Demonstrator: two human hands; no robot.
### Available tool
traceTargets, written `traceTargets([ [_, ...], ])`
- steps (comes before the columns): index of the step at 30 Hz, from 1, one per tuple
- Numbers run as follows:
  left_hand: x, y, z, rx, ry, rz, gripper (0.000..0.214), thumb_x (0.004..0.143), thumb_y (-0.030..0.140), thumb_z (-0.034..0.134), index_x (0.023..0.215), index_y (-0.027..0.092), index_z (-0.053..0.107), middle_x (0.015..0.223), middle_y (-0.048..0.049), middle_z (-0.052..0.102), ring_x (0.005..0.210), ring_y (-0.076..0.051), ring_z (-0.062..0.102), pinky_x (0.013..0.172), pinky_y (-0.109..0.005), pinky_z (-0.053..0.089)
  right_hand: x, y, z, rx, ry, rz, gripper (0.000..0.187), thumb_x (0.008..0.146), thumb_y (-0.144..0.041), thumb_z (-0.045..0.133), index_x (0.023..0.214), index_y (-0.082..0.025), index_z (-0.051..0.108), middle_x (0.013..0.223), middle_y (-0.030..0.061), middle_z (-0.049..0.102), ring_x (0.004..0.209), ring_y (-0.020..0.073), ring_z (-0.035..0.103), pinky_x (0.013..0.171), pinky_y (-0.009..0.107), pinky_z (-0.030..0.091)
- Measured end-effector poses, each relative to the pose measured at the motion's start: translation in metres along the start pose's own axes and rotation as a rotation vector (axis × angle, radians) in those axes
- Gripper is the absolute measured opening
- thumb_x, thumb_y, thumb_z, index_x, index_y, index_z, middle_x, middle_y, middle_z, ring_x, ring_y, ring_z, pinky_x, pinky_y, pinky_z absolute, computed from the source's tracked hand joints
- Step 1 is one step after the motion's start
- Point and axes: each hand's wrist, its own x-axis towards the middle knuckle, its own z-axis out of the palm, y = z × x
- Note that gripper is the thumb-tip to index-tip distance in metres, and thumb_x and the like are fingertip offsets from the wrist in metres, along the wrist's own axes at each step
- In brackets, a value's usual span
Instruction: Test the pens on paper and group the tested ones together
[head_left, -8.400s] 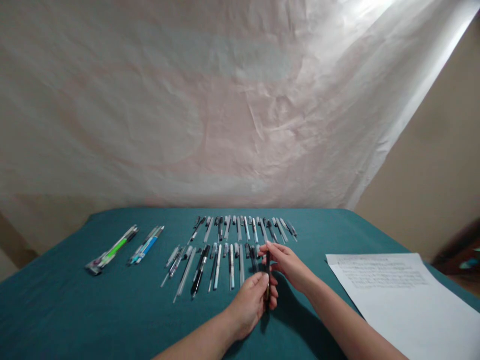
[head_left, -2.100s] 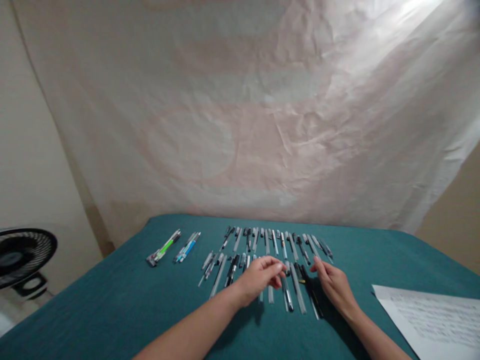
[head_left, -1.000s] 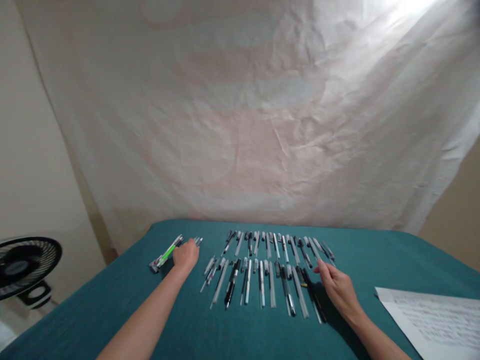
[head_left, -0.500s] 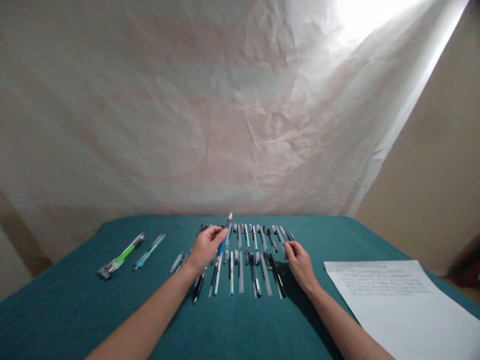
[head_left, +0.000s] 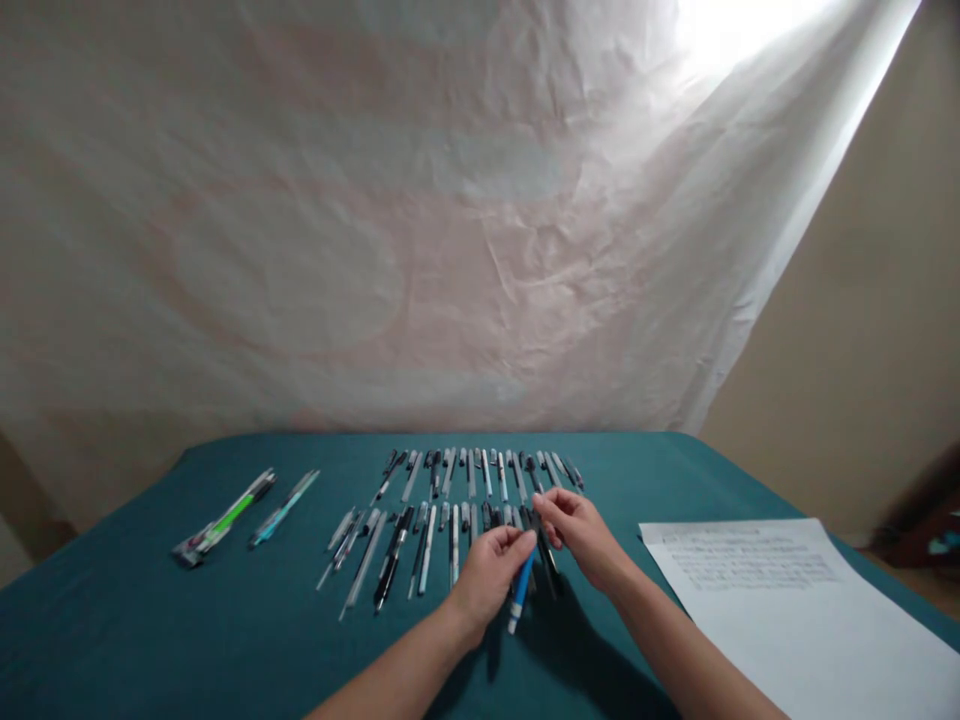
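From where I stand, take the blue pen (head_left: 522, 588) as the middle of the clock: it slants over the near side of the green-covered worktop (head_left: 225, 640), white end downward, its shadow apart from it. The left hand (head_left: 489, 572), at ten o'clock, has thumb and fingers closed in a pinch on the pen's upper part. The right hand (head_left: 583, 535), between one and two, has its fingers curled nearly together just beside the pen's top; I cannot tell whether they grip anything. The pinch looks to be near one end only, so a loose hold could let the pen swing or drop, and a wrist passing low might nudge the front row (head_left: 427, 548) at ten o'clock, letting loose parts roll together. Counting up: two hands, one blue pen in hold, one visible written sheet (head_left: 817, 620) at three, and two separate groups around nine to ten, a bundle with a green pen (head_left: 234, 517) and some teal pens (head_left: 286, 508), too bunched to number. The back row (head_left: 487, 472), near twelve, has roughly eleven pen bodies with small caps among them; the front row, partly hidden by the hands, defeats a count, though one thick black pen (head_left: 394, 560) stands out.
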Motion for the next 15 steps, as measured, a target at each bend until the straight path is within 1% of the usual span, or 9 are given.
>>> traceTargets([
  [4, -0.003, -0.005, 0.003, 0.031, 0.056, 0.028, 0.036, 0.074, 0.048, 0.056, 0.079, 0.013, 0.053, 0.062, 0.0029, 0.050, 0.055, -0.009, 0.047, 0.051, -0.019, 0.037, 0.001, -0.003, -0.003, -0.006, 0.048, 0.006, 0.032, 0.073, -0.043, 0.062, 0.063, -0.016, 0.050, 0.047, -0.0057, 0.044, 0.039, 0.0044, 0.033, 0.041, 0.019, 0.023],
  [6, -0.004, -0.009, 0.005, 0.047, 0.050, 0.034, 0.035, 0.074, 0.048, 0.057, 0.082, 0.014, 0.051, 0.062, 0.0037, 0.049, 0.053, -0.009, 0.048, 0.047, -0.018, 0.037, 0.002, -0.004, -0.006, -0.006, 0.082, -0.001, 0.032, 0.072, -0.044, 0.062, 0.063, -0.016, 0.050, 0.046, -0.0060, 0.043, 0.039, 0.0044, 0.033, 0.041, 0.019, 0.022],
  [9, -0.005, -0.016, 0.007, 0.053, 0.041, 0.026, 0.035, 0.076, 0.047, 0.055, 0.088, 0.015, 0.047, 0.059, 0.0057, 0.048, 0.041, -0.006, 0.042, 0.037, -0.016, 0.031, 0.005, -0.001, -0.011, -0.005, 0.122, 0.008, 0.032, 0.071, -0.044, 0.063, 0.063, -0.016, 0.051, 0.047, -0.0056, 0.043, 0.039, 0.0045, 0.032, 0.041, 0.020, 0.021],
  [11, -0.004, -0.020, 0.006, 0.061, 0.062, 0.043, 0.033, 0.078, 0.046, 0.053, 0.087, 0.015, 0.046, 0.057, 0.0061, 0.048, 0.037, -0.005, 0.039, 0.034, -0.015, 0.028, 0.007, 0.003, -0.013, -0.002, 0.130, 0.017, 0.032, 0.070, -0.044, 0.064, 0.062, -0.015, 0.053, 0.049, -0.0047, 0.045, 0.040, 0.0047, 0.032, 0.041, 0.020, 0.021],
  [15, -0.003, -0.021, 0.004, 0.079, 0.059, 0.082, 0.033, 0.081, 0.047, 0.048, 0.083, 0.015, 0.047, 0.059, 0.0036, 0.052, 0.037, -0.005, 0.043, 0.032, -0.015, 0.027, 0.009, 0.007, -0.015, 0.005, 0.134, 0.018, 0.032, 0.067, -0.044, 0.067, 0.062, -0.014, 0.058, 0.050, -0.0038, 0.045, 0.042, 0.0049, 0.031, 0.042, 0.021, 0.019],
])
